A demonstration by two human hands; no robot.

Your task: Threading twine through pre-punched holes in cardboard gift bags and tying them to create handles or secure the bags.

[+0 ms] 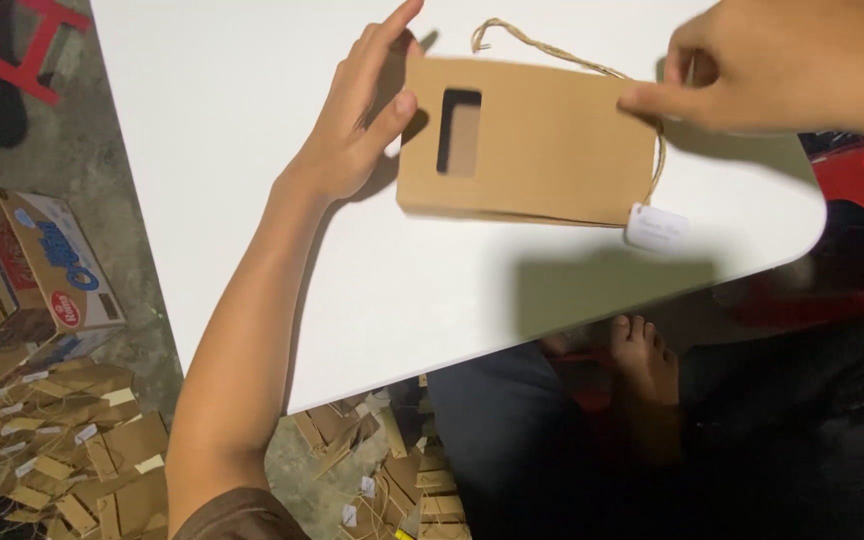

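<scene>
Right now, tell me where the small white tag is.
In the head view, the small white tag hangs on twine at the lower right corner of the flat brown paper bag, on the white table, below the right hand.

Bare forearms, brown sleeve (237, 515), dark trousers (497, 430)

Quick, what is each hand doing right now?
Left hand: open, fingers flat against the brown paper bag's left edge.
Right hand: pinching the bag's right edge.

right hand (782, 65) cut off by the frame edge, tag (656, 228) print blurred.
</scene>
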